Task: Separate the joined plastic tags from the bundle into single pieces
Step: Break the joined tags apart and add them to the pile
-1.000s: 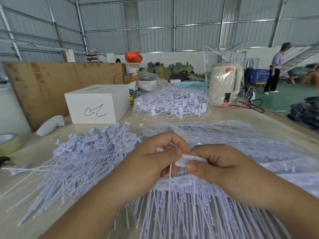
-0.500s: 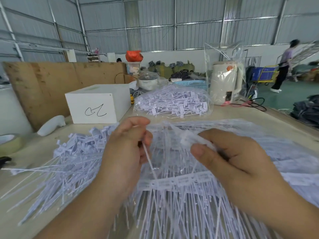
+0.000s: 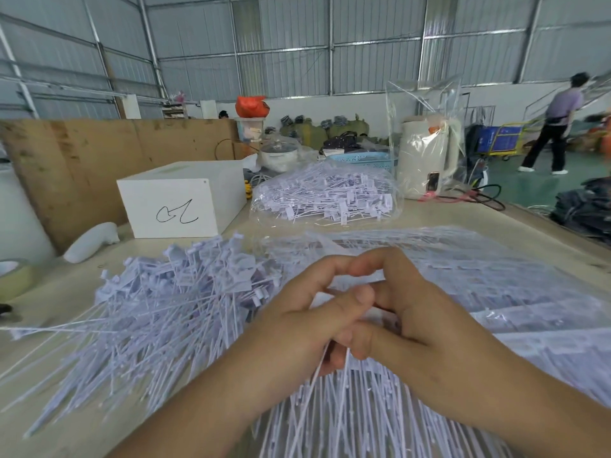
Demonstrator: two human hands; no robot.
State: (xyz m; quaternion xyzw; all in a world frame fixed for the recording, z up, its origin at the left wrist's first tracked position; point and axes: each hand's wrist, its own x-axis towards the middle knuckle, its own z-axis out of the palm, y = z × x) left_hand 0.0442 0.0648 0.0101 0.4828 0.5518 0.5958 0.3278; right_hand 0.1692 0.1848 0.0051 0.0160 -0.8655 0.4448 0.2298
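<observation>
Joined plastic tags (image 3: pixel 363 414) lie under both hands; left hand (image 3: pixel 297 328) and right hand (image 3: pixel 420 312) meet, their curled fingers pinching white tag pieces beside the loose pile (image 3: pixel 158 312).

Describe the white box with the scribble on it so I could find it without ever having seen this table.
Start at the tall brown board standing along the far left of the table. Right in front of it sits the white box, behind the loose heap of separated tags and left of a clear bag of tags. It alone is a plain solid block, with a black hand-drawn squiggle on its near face.
</observation>
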